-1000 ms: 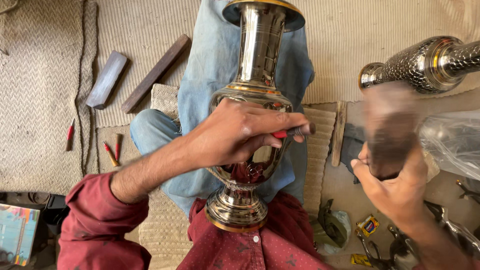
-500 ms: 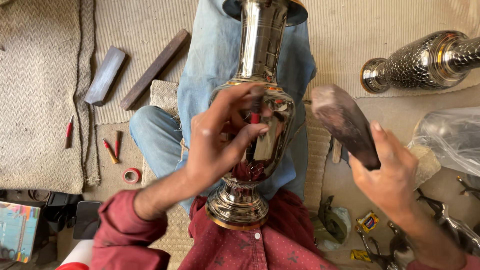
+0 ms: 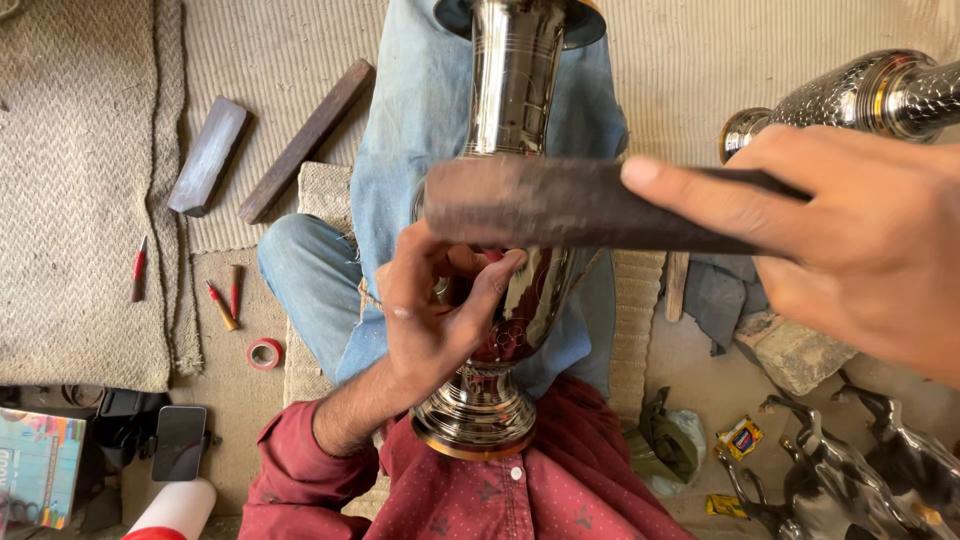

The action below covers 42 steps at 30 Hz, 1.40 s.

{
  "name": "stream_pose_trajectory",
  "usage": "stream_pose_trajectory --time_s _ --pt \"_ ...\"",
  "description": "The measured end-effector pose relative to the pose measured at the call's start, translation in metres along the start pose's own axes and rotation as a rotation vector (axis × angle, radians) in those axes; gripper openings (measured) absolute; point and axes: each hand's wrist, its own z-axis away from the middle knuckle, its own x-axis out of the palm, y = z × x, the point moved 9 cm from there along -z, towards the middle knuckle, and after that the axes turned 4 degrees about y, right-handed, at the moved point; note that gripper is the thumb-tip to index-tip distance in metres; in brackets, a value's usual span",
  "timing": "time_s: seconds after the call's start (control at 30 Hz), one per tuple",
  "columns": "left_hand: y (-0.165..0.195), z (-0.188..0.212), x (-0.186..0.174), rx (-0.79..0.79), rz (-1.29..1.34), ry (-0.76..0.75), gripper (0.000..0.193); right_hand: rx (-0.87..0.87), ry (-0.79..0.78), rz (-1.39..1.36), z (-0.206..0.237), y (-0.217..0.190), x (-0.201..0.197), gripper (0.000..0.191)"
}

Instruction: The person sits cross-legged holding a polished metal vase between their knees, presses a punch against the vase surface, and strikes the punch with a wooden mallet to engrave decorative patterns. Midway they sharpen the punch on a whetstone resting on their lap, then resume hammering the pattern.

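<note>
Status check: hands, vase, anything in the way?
Left hand on the vase, pinching a small tool. Right hand grips a dark bar above the vase. Nothing between them.

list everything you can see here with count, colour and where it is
vase: 1, shiny silver, lying along the lap, base toward the chest
wooden block: 1, dark brown, held across the vase
second vase: 1, patterned silver, on the mat, top right
wood pieces: 2, one grey, one brown, on the mat, upper left
red tools: 3, small, on the floor, left
tape roll: 1, red, floor left
phone: 1, black, lower left
metal figures: several, silver, lower right
left hand: pinching a small tool against the vase
right hand: gripping the wooden block
</note>
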Motion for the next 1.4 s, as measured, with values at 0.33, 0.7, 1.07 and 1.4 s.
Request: stream_pose_trajectory --time_s 0.33,0.7,1.07,1.4 --pt "0.023 -0.027 0.017 0.122 -0.096 -0.341 0.051 0.322 -0.071 -0.271 0.061 0.052 0.039 0.093" --pt "0.026 -0.036 0.051 0.25 -0.006 -0.778 0.06 0.517 0.32 -0.434 0.138 0.034 0.083 0.069" --pt "0.044 -0.041 0.065 0.52 0.161 -0.957 0.057 0.681 0.707 -0.523 0.2 0.005 0.131 0.068" --pt "0.035 -0.034 0.097 0.394 0.095 -1.35 0.065 0.608 0.615 -0.237 0.198 -0.025 0.169 0.074"
